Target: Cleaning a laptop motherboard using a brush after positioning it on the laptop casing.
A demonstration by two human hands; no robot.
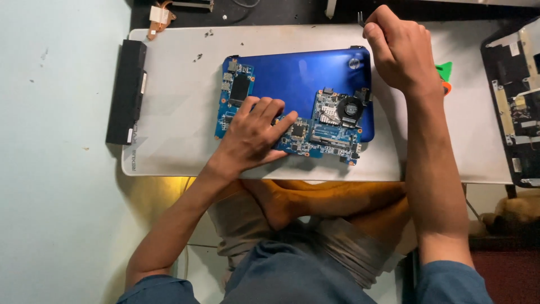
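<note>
The left hand [253,135] lies flat, fingers spread, pressing on a blue circuit board [323,132]; the board rests on a glossy blue laptop shell [304,73], itself on a pale mat [174,101] over the tabletop. The right hand [399,48], up and to the right of the left, is curled shut on a thin dark tool [360,19], only its tip showing. The board looks light, thin and stiff, yet fragile; it is best gripped by its bare edges, clear of the small round fan [351,108] and the chips. The shell likely is slippery. Left of the left hand lies a long black battery [126,93] at the mat's edge.
</note>
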